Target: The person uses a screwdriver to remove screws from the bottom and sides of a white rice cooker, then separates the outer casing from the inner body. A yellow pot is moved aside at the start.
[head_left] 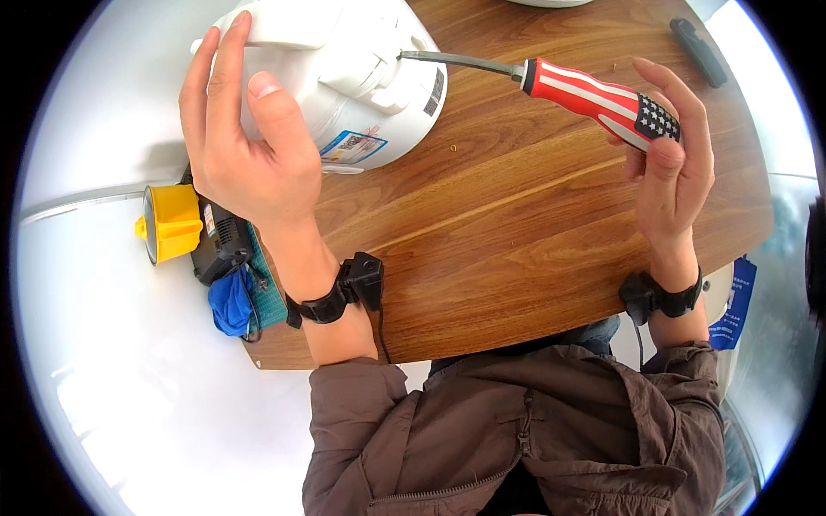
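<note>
A white rounded appliance (379,120), looking like a rice cooker, stands at the far left of the table, with a label and a dark code sticker on its side. My left hand (249,146) lies against its near left side, fingers stretched out and thumb apart. In my right hand (680,163) is a screwdriver (602,95) with a red and white striped handle and a star-patterned butt. My fingers and thumb close around the handle's end. Its metal shaft points left, and the tip meets a raised white housing (361,69) on the appliance.
Left of the table edge sit a yellow container (175,224), a black device (222,241), a blue cloth-like item (230,303) and a green mat (268,284). A dark grey elongated object (698,53) lies at the far right. Small crumbs dot the wooden table (499,232).
</note>
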`<state>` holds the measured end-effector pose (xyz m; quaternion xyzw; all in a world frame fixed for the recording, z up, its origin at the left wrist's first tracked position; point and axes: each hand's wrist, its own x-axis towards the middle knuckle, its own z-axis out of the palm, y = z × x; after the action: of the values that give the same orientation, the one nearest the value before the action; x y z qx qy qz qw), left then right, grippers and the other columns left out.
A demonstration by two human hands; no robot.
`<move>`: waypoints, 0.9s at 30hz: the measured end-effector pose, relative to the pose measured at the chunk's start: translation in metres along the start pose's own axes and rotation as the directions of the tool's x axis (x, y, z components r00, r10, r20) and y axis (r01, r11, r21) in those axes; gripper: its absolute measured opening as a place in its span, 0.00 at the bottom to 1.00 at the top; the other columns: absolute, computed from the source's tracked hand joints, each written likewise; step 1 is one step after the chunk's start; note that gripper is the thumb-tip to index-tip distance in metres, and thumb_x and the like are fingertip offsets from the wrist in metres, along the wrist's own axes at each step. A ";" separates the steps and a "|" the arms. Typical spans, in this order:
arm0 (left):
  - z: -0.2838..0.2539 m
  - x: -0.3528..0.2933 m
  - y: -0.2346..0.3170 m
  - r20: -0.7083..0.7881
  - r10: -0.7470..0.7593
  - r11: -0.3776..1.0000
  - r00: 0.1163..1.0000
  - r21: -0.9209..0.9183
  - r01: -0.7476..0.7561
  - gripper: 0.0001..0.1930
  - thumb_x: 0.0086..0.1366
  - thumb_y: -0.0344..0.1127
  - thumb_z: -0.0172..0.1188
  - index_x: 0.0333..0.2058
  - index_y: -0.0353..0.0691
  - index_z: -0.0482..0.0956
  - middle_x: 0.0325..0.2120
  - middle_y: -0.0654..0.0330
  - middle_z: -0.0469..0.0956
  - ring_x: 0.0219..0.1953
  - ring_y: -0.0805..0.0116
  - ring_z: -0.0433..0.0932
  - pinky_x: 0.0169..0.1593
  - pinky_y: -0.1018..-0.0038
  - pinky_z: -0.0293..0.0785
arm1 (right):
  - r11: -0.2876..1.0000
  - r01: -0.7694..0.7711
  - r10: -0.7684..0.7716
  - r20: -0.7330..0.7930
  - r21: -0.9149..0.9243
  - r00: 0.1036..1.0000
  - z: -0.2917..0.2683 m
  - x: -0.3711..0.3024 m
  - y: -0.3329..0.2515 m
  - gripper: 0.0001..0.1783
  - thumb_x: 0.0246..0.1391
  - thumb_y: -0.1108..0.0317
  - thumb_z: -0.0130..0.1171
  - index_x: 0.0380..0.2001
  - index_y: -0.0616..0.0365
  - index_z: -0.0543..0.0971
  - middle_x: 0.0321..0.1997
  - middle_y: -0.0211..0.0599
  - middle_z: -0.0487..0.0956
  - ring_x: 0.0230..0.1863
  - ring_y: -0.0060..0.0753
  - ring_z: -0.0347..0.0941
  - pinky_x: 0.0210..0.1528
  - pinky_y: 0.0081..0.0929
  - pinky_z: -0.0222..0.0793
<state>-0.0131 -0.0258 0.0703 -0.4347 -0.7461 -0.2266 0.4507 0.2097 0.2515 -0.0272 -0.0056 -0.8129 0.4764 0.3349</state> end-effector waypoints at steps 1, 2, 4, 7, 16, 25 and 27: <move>0.000 0.000 0.000 0.003 0.000 1.000 1.000 0.003 0.000 0.21 0.74 0.38 0.45 0.56 0.37 0.83 0.55 0.48 0.81 0.55 0.54 0.81 0.55 0.63 0.82 | 0.997 0.062 -0.064 -0.038 -0.038 0.997 0.003 0.001 -0.001 0.42 0.69 0.39 0.52 0.70 0.62 0.59 0.49 0.46 0.80 0.37 0.22 0.77 0.35 0.18 0.72; 0.000 0.000 0.000 0.007 0.000 1.000 1.000 0.006 0.000 0.21 0.74 0.38 0.45 0.56 0.37 0.83 0.55 0.48 0.81 0.55 0.54 0.81 0.55 0.63 0.82 | 0.989 0.123 -0.129 -0.074 -0.081 0.989 0.007 0.002 -0.002 0.41 0.69 0.41 0.54 0.70 0.62 0.60 0.48 0.46 0.80 0.36 0.22 0.77 0.35 0.17 0.72; 0.001 0.001 0.003 0.005 0.006 1.000 1.000 -0.013 -0.006 0.22 0.74 0.38 0.45 0.56 0.37 0.83 0.55 0.48 0.81 0.55 0.54 0.81 0.55 0.63 0.82 | 0.947 0.267 -0.296 -0.165 -0.178 0.941 0.021 0.014 -0.005 0.40 0.68 0.42 0.56 0.69 0.62 0.62 0.46 0.45 0.81 0.35 0.21 0.78 0.33 0.16 0.72; 0.004 0.004 0.008 -0.006 0.016 0.998 1.000 -0.056 -0.016 0.21 0.74 0.38 0.45 0.56 0.37 0.83 0.55 0.48 0.81 0.55 0.54 0.81 0.55 0.63 0.82 | 0.957 0.287 -0.291 -0.194 -0.047 0.937 0.027 0.020 -0.007 0.38 0.68 0.46 0.59 0.68 0.63 0.64 0.51 0.46 0.80 0.34 0.20 0.79 0.33 0.16 0.73; 0.004 0.003 0.010 -0.016 0.006 0.999 1.000 -0.054 -0.007 0.21 0.74 0.37 0.46 0.55 0.37 0.84 0.54 0.49 0.81 0.54 0.56 0.82 0.55 0.63 0.82 | 0.949 0.315 -0.311 -0.193 -0.013 0.931 0.029 0.017 -0.003 0.33 0.70 0.56 0.58 0.68 0.65 0.64 0.57 0.45 0.78 0.37 0.22 0.80 0.37 0.15 0.76; 0.002 0.003 0.003 -0.027 0.047 0.999 0.999 -0.024 -0.048 0.20 0.74 0.38 0.46 0.53 0.39 0.84 0.51 0.54 0.84 0.52 0.59 0.83 0.54 0.66 0.83 | 0.978 0.206 -0.199 -0.291 -0.005 0.936 0.039 0.029 -0.011 0.37 0.70 0.50 0.55 0.66 0.72 0.61 0.32 0.35 0.76 0.30 0.20 0.70 0.33 0.18 0.64; 0.004 0.002 0.002 -0.033 0.063 0.998 0.997 -0.019 -0.063 0.20 0.74 0.37 0.46 0.53 0.39 0.85 0.51 0.55 0.84 0.52 0.59 0.83 0.54 0.67 0.83 | 0.965 0.258 -0.257 -0.325 -0.040 0.910 0.049 0.037 -0.013 0.41 0.70 0.45 0.54 0.68 0.72 0.58 0.31 0.30 0.76 0.26 0.14 0.67 0.28 0.12 0.60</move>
<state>-0.0139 -0.0214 0.0700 -0.4589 -0.7222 -0.2269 0.4651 0.1579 0.2195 -0.0129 0.0232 -0.7386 0.4220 0.5252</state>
